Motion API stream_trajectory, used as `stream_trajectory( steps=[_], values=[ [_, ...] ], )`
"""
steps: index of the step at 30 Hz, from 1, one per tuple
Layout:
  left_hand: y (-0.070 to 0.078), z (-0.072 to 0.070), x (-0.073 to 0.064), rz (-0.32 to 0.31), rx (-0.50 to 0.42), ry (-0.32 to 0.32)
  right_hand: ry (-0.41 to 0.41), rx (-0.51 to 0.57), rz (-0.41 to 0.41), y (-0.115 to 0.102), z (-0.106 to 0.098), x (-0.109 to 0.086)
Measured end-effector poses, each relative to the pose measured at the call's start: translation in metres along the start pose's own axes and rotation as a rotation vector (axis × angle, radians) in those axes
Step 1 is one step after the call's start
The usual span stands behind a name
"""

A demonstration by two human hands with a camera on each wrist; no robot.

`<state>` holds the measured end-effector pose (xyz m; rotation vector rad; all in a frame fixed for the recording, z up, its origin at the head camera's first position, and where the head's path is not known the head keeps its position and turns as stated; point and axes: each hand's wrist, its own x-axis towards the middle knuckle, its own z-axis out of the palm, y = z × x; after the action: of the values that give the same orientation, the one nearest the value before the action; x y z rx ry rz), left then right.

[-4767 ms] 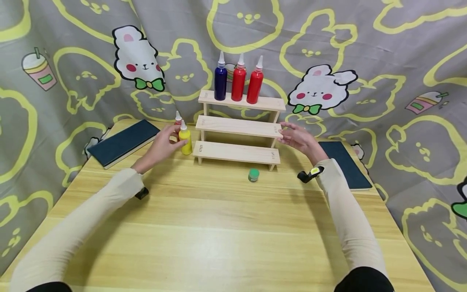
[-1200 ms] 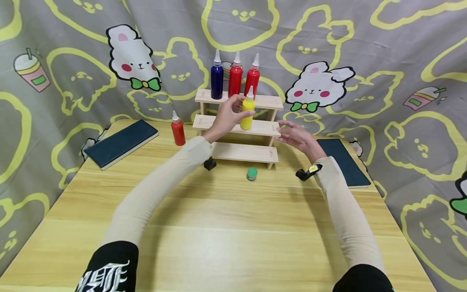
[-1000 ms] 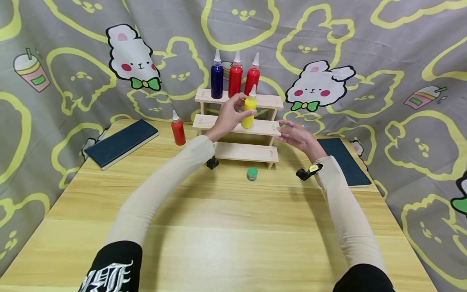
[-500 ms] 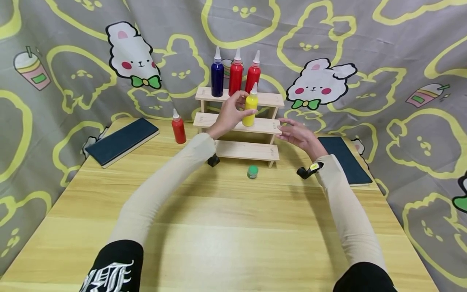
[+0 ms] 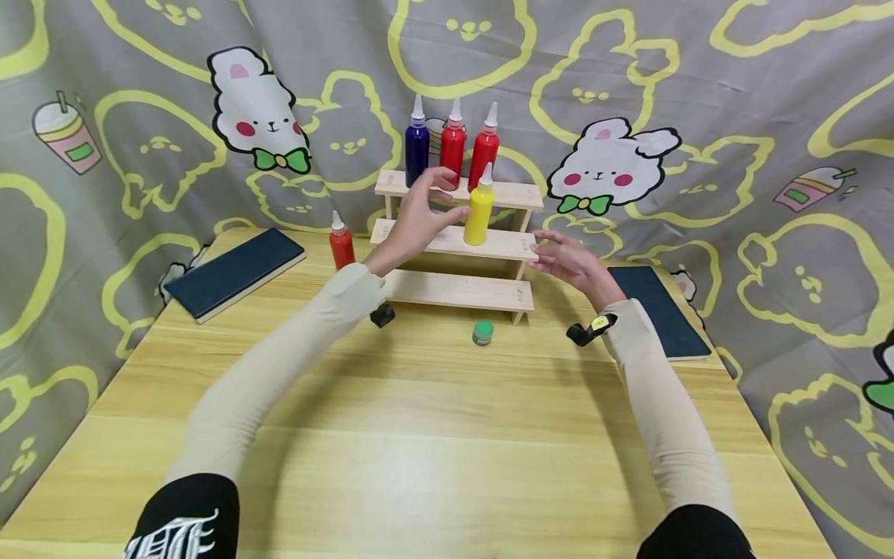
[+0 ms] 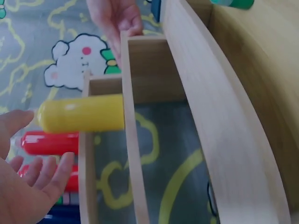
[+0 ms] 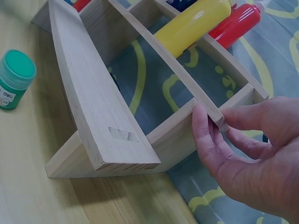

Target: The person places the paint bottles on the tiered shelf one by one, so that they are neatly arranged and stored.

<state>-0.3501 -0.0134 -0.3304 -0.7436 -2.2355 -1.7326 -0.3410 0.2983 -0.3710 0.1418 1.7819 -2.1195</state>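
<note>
A yellow squeeze bottle (image 5: 478,216) with a white nozzle stands upright on the middle step of the three-step wooden rack (image 5: 457,291), towards its right end. Just left of it is my left hand (image 5: 415,213), thumb and fingers spread and apart from the bottle; the left wrist view shows the gap between hand (image 6: 37,189) and bottle. My right hand (image 5: 569,264) pinches the right end of the middle step between thumb and fingers, as the right wrist view shows. A dark blue bottle (image 5: 417,151) and two red bottles (image 5: 452,151) stand on the top step.
Left of the rack, another red bottle (image 5: 342,244) stands on the table, partly behind my left forearm. A green-lidded jar (image 5: 483,332) sits in front of the rack. Dark notebooks lie at the left (image 5: 235,273) and right (image 5: 660,310). A patterned curtain (image 5: 628,70) hangs behind.
My left hand carried the yellow bottle from the table left of the rack to the middle step, then let go and drew back left. The right hand stays at the step's end.
</note>
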Motion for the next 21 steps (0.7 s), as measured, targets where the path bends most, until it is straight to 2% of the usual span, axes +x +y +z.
stream_trajectory(
  steps=[5,8,15,21],
  values=[
    [0.002,-0.026,-0.002,0.029,-0.034,0.128,0.003,-0.007,0.005,-0.001,0.001,0.000],
    [0.000,-0.045,-0.005,0.023,-0.049,0.184,0.001,-0.005,0.005,-0.001,0.001,0.000],
    [-0.017,-0.094,-0.021,-0.002,-0.029,0.241,-0.003,0.011,0.008,-0.001,0.002,0.001],
    [-0.041,-0.131,-0.041,-0.073,0.016,0.250,-0.001,0.015,0.006,-0.001,0.002,0.002]
  ],
)
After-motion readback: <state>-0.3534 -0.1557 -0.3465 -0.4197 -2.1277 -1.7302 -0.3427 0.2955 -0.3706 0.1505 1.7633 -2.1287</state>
